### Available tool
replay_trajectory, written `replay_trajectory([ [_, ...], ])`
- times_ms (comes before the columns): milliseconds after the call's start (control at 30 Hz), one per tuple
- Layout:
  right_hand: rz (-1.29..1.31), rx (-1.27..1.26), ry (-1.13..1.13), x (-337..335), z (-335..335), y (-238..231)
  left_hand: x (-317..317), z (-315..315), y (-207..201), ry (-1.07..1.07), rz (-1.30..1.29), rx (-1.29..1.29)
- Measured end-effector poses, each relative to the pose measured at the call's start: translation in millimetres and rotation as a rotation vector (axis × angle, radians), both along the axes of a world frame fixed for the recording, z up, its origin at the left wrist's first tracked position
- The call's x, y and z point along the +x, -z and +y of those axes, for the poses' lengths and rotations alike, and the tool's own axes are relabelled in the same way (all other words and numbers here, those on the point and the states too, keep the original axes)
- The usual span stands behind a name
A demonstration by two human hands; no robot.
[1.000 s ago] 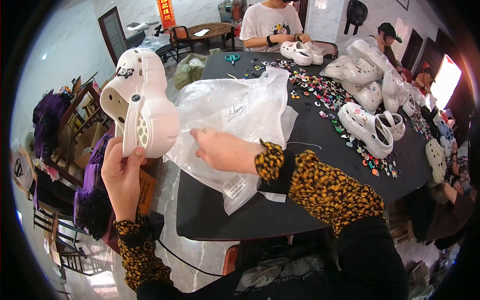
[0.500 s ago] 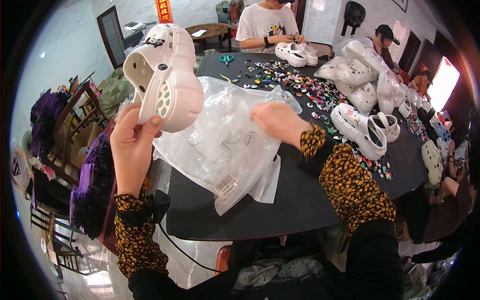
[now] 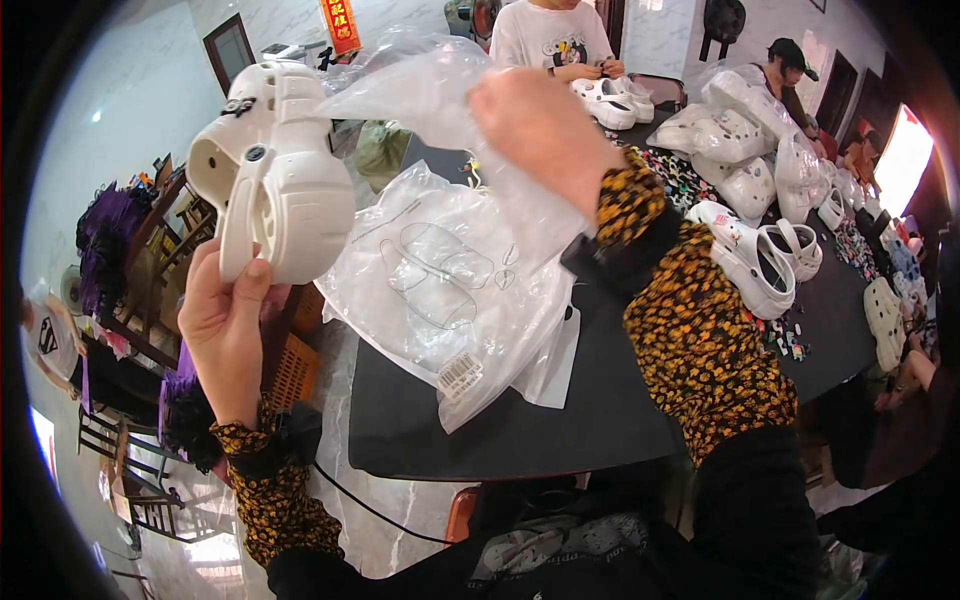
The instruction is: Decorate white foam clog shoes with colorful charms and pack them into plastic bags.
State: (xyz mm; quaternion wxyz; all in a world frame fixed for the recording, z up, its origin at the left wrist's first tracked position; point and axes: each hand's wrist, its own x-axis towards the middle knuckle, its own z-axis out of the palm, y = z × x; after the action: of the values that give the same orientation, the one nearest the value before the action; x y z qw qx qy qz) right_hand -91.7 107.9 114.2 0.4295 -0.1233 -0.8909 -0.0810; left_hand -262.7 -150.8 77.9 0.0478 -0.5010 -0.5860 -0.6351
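A chunky off-white clog (image 3: 305, 205) with a dark charm on its toe is held up at the left by my left hand (image 3: 228, 335), thumb and fingers closed on its heel strap. My right hand (image 3: 545, 140) is raised over the table, closed on a clear plastic bag (image 3: 415, 90). That plastic stretches left behind the clog's toe and hangs down below my fist. A second stretch of bag (image 3: 435, 285), printed with a shoe-sole outline and bearing a barcode label, lies flat beneath; whether it is one bag with the lifted plastic I cannot tell.
On the dark table (image 3: 440, 440), white clogs (image 3: 745, 260) stand at the right near scattered colourful charms (image 3: 680, 170). Bagged clogs (image 3: 725, 140) are piled behind. Across the table a person (image 3: 550, 40) handles white clogs (image 3: 612, 100). An orange crate (image 3: 290, 370) stands at the left.
My right hand has risen and pulled clear plastic up and leftward. My left hand has shifted the clog left and slightly down. A person has come into view at the far left.
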Motion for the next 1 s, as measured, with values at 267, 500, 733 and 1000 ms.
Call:
replay_trajectory([
  [267, -0.461, -0.414, -0.263, -65, -67, 116, -3, -4, -6, -0.087, 0.110, 0.040],
  [500, -0.683, -0.572, -0.363, -57, -87, 143, 12, 21, 1, 0.011, 0.153, 0.021],
  [733, -0.611, -0.078, -0.448, 19, -108, 120, -1, 76, 81, -0.011, 0.432, -0.432],
  [1000, -0.710, -0.352, -0.403, 147, -65, 96, 7, 82, 104, 0.146, 0.412, -0.576],
])
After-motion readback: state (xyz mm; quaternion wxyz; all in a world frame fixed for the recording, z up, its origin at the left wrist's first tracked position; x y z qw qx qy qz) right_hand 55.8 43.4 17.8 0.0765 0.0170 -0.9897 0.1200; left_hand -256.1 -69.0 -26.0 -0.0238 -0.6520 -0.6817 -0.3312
